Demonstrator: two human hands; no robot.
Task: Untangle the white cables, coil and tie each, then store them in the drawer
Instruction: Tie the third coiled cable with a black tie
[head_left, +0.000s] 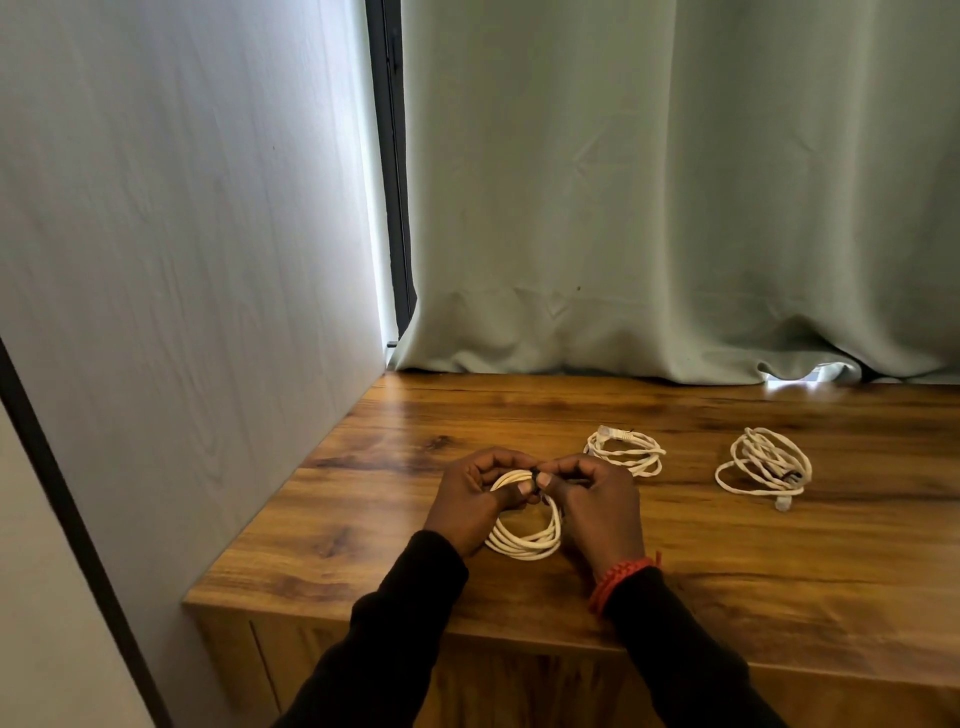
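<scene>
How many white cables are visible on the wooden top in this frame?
3. One coil is held between the left hand and right hand near the front edge; a second coil lies just behind them; a looser bundle lies farthest right. None appear hidden.

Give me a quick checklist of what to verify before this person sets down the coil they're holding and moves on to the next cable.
1. Both hands on the coil: ok. The left hand and right hand pinch the top of the held coil.
2. Dark tie on the coil: ok, it sits between the thumbs.
3. Tie fully fastened: cannot tell, fingers hide it.
4. Middle coil tidy: ok; no tie visible.
5. Far-right cable neatly coiled: not ok, it is loose, with a plug end trailing.
6. Drawer open: cannot tell, only the cabinet front shows.
</scene>
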